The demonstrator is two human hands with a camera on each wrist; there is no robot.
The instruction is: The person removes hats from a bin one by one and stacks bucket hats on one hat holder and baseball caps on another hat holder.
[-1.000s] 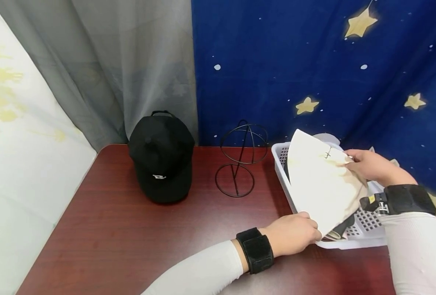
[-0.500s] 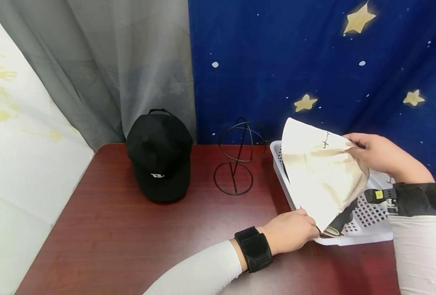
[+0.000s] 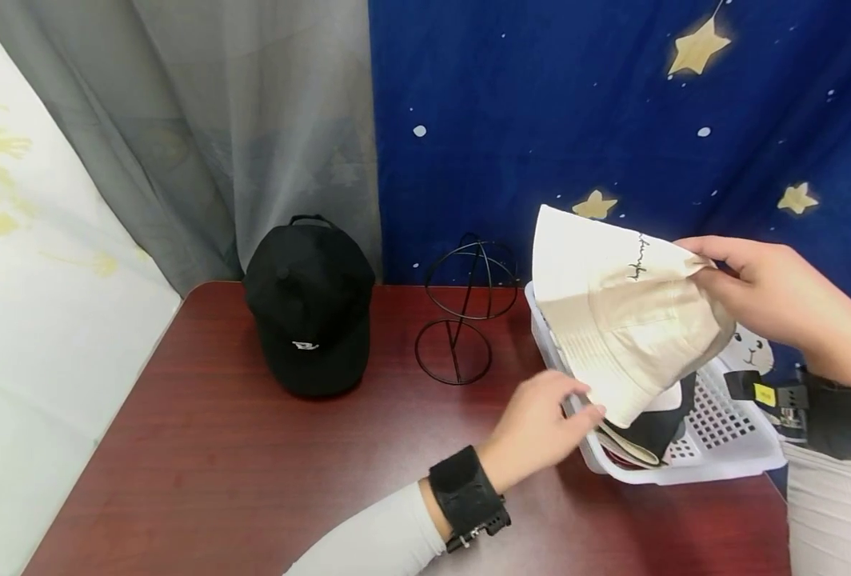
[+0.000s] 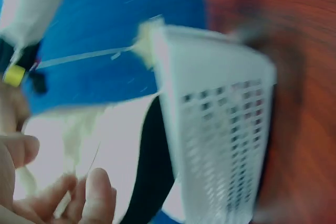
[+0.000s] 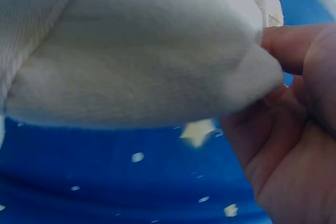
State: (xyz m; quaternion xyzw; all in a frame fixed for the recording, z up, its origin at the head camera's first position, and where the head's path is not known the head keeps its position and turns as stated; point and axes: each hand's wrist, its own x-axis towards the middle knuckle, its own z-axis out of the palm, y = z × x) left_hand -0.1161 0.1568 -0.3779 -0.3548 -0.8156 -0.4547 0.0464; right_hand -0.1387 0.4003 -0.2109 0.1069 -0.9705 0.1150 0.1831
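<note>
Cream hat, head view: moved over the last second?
Yes, upward in the picture: the top corner of the hat was below the top of the wire stand, now above it.

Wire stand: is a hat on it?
No: the wire stand shows bare to its top; the right hand holds the cream hat.

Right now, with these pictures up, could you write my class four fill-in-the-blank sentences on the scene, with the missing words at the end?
1. The hand pinching the cream hat is the person's ____ one.
2. The small logo on the black cap is ____.
3. In the head view, the black cap is to the ____ of the wire stand.
4. The curtain behind the basket is ____.

Missing words: right; white; left; blue.
</note>
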